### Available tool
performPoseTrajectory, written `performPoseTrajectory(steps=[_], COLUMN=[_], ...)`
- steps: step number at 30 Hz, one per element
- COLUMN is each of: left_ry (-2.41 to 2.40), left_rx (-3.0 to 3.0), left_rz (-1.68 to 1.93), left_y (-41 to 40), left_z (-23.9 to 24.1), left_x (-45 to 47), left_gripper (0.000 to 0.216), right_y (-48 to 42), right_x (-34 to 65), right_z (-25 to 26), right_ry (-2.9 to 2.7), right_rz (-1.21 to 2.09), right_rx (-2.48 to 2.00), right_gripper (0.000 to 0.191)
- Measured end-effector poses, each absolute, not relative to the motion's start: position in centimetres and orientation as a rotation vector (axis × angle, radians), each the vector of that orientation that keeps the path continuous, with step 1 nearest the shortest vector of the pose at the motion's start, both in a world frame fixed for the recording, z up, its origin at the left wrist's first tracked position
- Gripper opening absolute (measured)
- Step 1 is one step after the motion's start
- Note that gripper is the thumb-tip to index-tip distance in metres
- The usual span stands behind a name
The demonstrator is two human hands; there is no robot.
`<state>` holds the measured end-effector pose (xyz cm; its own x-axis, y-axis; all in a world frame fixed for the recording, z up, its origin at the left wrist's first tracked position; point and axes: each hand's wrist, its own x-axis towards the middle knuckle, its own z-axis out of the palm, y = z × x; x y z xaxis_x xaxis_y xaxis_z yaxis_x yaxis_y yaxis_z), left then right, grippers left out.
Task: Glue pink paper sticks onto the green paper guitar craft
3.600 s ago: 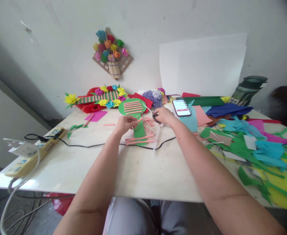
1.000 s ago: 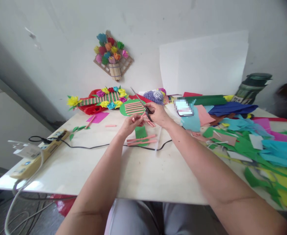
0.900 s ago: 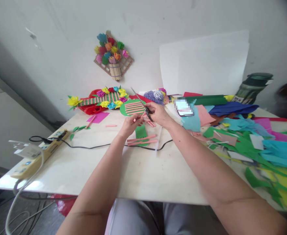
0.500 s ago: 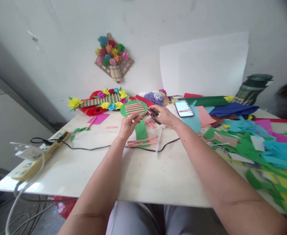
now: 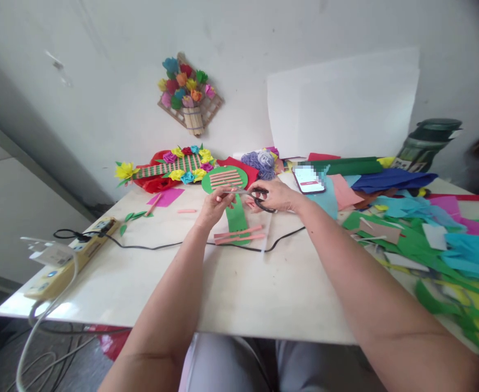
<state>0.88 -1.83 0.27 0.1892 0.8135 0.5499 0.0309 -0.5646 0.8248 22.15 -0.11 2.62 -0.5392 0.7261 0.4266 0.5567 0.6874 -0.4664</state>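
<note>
Near one green cutout, the right hand grips one pair of scissors. The left hand is curled, its hold unclear.

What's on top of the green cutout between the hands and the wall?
On the green cutout, pink strips lie across the round head, and further strips cross the stem's lower end. The left hand covers part of the head's near edge, hiding whatever is there.

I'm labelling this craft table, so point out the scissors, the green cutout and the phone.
Scissors (image 5: pixel 259 191), head view: on a black handle.
Green cutout (image 5: pixel 236 217), head view: on its stem.
Phone (image 5: pixel 305 177), head view: on its lit screen.
</note>
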Motion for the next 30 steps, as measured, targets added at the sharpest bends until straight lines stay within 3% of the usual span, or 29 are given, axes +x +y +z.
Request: performPoseTrajectory(steps=[12,22,30], left_ry=[0.863,0.856,0.814], left_rx=[1.812,1.801,1.780], left_rz=[1.364,1.328,1.306], left_y=[-2.1,-2.2,-2.2], left_z=[0.5,0.6,0.5], left_x=[0.8,0.6,0.2], left_gripper=[0.028,0.027,0.025], right_y=[-0.5,-0.3,-0.2], right_x=[21.6,21.5,21.2], right_z=[2.6,2.0,1.6], right_ry=[-2.250,-2.217,-2.185], right_rz=[0.505,0.575,0.673], right_rx=[-0.992,-0.919,-0.875], right_gripper=[0.050,0.035,0.033])
